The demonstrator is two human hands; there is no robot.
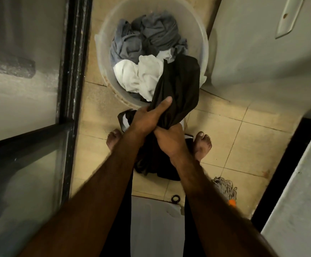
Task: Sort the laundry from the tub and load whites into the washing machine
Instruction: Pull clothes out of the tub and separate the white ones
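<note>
Step in hand: sorting. My left hand and right hand both grip a black garment, fingers curled round the bunched cloth. Its upper part drapes over the near rim of the tub; its lower part hangs toward a dark pile on the floor between my bare feet.

Judgement: darks are being separated out, and no whites are loaded yet. The white pieces lie in the tub, touching the black garment, with grey clothes behind them.

Next move calls for:
1. Release the black garment onto the dark pile.
2. Lift the whites without catching the greys.

Surface: beige tiled floor, stained. A mop head lies at my right. A dark metal frame stands on the left. A white casing stands on the right; I cannot confirm it is the washing machine.
</note>
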